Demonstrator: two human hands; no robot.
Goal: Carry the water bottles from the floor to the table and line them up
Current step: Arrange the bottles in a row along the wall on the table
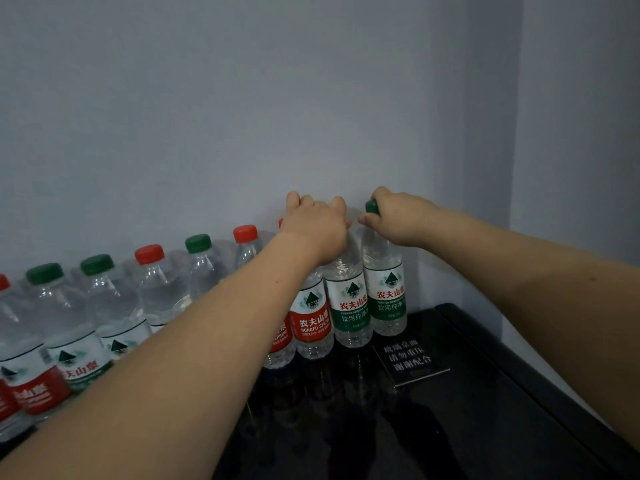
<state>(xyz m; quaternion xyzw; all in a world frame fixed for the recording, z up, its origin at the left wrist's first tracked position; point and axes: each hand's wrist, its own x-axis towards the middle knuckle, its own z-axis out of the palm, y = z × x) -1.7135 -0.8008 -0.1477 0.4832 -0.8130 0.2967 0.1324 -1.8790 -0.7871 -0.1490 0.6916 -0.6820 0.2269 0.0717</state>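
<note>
Standing upright in a row along the grey wall (242, 98), the water bottles (207, 268) ran from the left edge of my view to the far right end of the black glass table (485, 393), packed side by side and touching. The last in line, the green-labelled end bottle (386, 292), stood directly under my right hand (398, 218), whose fingers were curled round its green cap. Just beside it, the second green-labelled bottle (349, 306) and the red-labelled bottle (311, 320) stood under my left hand (317, 220), which lay over their tops with fingers bent down; their caps were hidden, so I could not tell whether it gripped one or merely rested on them. Only a sliver of red cap showed at that hand's left edge. My left forearm crossed in front of several bottles further down the row. A small black sign with white characters (410, 362) lay flat on the glass, near the end bottle's base.
</note>
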